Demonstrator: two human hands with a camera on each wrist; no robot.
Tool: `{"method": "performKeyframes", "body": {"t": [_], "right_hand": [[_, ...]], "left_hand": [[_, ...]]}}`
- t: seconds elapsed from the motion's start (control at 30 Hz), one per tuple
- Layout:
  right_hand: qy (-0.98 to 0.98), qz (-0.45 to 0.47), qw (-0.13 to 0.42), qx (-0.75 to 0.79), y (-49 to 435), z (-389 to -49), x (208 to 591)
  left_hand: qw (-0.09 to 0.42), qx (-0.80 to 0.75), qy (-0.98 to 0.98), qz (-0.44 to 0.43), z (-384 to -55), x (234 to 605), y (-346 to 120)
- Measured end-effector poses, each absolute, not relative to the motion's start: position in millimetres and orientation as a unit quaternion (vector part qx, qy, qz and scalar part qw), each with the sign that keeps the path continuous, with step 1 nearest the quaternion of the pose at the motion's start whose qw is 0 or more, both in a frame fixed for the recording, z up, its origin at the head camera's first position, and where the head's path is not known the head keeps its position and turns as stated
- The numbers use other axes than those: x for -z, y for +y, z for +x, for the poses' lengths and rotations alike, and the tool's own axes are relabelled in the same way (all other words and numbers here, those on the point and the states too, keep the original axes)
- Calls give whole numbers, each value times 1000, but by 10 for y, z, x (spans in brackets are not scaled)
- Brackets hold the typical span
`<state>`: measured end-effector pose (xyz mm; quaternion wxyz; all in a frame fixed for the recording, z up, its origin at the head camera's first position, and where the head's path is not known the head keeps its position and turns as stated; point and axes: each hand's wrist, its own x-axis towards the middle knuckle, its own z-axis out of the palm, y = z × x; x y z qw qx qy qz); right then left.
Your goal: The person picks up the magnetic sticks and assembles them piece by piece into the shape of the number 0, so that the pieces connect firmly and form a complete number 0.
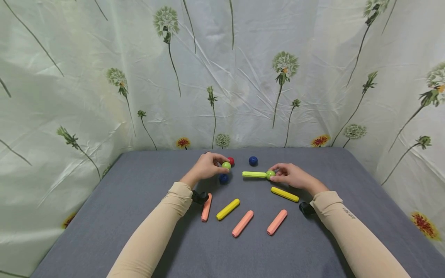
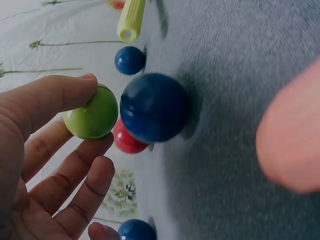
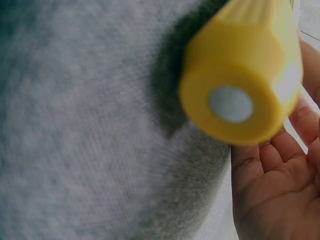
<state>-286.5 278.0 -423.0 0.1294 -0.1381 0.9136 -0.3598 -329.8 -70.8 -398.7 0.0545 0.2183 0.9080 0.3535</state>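
Observation:
My left hand (image 1: 209,166) pinches a green ball (image 2: 92,120) between thumb and fingers, held just over the cloth. Close beside that ball are a blue ball (image 2: 155,107) and a red ball (image 2: 129,140). To the right, my right hand (image 1: 291,176) grips a second green ball (image 1: 270,175) with thumb and fingertips. A light green rod (image 1: 253,174) meets this ball end-on and points left, toward the other hand. In the right wrist view a yellow rod (image 3: 240,75) with a silvery disc in its end hides most of the right fingers.
Another blue ball (image 1: 253,161) sits at the back, between the hands. Nearer me lie a second yellow rod (image 1: 228,209) and salmon-pink rods (image 1: 242,224), one beside the left wrist. Dark grey cloth (image 1: 257,255) covers the table; a flowered curtain (image 1: 250,96) hangs behind.

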Motion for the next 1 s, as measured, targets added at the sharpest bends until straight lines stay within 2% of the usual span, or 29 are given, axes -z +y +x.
{"method": "performKeyframes", "body": {"t": [0.43,1.0], "right_hand": [[913,-141,128,361,2789,-2875,4243],[913,-140,130,360,2804,-2899,4263]], "left_hand": [[72,-348,898,258,-3284,4027,-546],[68,-301,911,274,-3266,4076,-393]]}}
